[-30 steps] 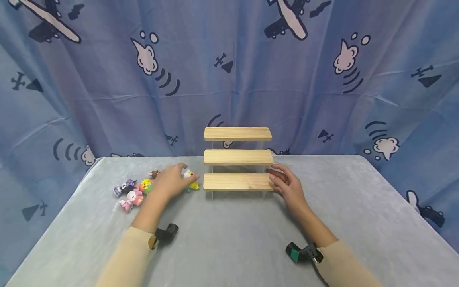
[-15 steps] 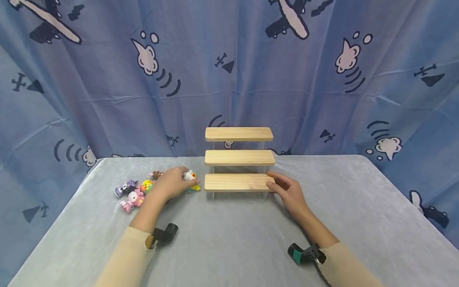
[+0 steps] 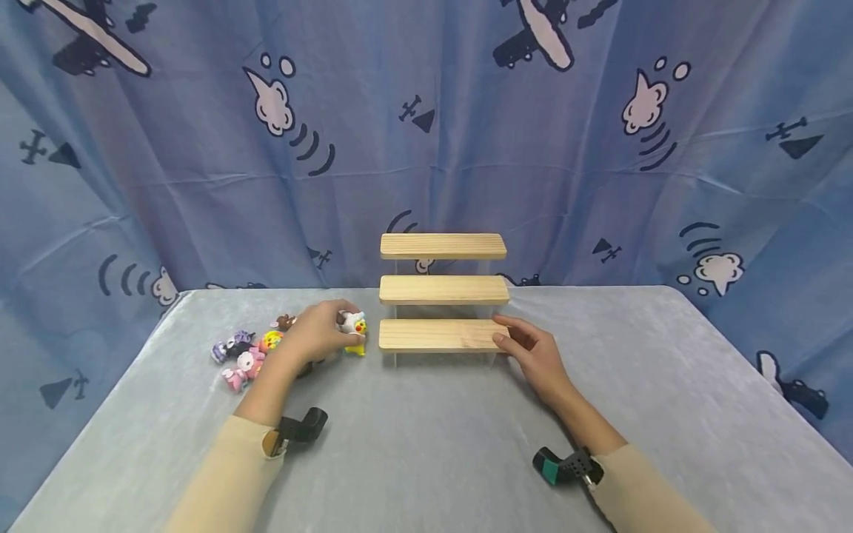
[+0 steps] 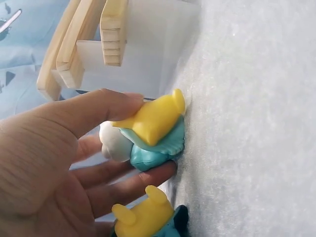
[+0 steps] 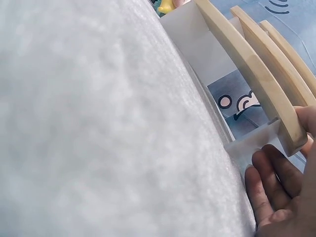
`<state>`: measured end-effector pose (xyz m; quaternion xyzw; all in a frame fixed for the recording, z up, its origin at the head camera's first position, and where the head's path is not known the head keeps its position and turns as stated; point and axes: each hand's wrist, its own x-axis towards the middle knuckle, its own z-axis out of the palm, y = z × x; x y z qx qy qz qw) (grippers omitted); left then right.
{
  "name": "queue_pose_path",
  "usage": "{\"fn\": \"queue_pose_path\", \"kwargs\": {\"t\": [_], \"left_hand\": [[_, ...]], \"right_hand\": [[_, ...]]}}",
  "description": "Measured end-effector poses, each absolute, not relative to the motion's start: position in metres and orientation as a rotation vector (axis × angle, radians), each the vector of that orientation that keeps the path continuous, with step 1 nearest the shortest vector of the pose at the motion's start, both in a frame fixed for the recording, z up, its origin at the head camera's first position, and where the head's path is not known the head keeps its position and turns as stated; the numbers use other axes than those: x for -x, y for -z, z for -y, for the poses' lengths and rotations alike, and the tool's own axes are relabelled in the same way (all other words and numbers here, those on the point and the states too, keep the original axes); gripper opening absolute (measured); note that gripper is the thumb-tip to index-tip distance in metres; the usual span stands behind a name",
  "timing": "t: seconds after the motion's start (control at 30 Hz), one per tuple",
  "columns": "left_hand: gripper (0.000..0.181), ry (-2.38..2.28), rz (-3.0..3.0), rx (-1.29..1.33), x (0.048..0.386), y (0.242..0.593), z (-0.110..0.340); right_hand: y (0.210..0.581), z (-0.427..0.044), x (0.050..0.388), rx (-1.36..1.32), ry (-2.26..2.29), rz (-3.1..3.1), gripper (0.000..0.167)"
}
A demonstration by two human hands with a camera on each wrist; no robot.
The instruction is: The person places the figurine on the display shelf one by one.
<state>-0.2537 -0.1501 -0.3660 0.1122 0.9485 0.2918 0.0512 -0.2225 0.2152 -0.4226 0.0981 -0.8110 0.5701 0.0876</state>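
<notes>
My left hand [image 3: 318,330] holds a small toy figurine [image 3: 356,326] with a white head and a yellow and teal body. In the left wrist view the thumb lies on the yellow part of the figurine [image 4: 157,121], with fingers behind and below it; it is at the tabletop. A second yellow and teal figurine [image 4: 145,215] lies below those fingers. My right hand [image 3: 537,360] grips the right end of the lowest step of a three-tier wooden display stand [image 3: 443,335]. In the right wrist view its fingers [image 5: 276,173] curl beside the clear side panel.
Several colourful figurines, among them a pink one [image 3: 249,364] and a purple and black one [image 3: 235,346], lie left of my left hand. A grey cloth [image 3: 426,444] covers the table. Behind the stand hangs a blue airplane-print curtain [image 3: 346,133].
My left fingers have closed round the figurine and drawn it slightly left, turning it a little. My right fingers have come down from beside the middle step to the lowest step's end.
</notes>
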Motion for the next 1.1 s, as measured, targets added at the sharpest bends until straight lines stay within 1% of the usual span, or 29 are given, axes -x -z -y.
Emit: {"fn": "queue_pose_path", "kwargs": {"t": [0.27,0.63,0.87,1.1], "left_hand": [[0.051,-0.925,-2.89,-0.45,0.254,0.366,0.151],[0.052,-1.035,-2.862,-0.463,0.252,0.358,0.161],[0.052,-1.171,-2.795,-0.383,0.251,0.349,0.162],[0.053,-1.238,-2.775,-0.387,0.247,0.339,0.161]], "right_hand": [[0.424,-0.216,0.224,-0.293,-1.661,2.443,0.04],[0.421,-0.214,0.223,-0.239,-1.671,2.44,0.039],[0.419,-0.215,0.222,-0.224,-1.68,2.434,0.038],[0.42,-0.215,0.22,-0.227,-1.69,2.427,0.038]]}}
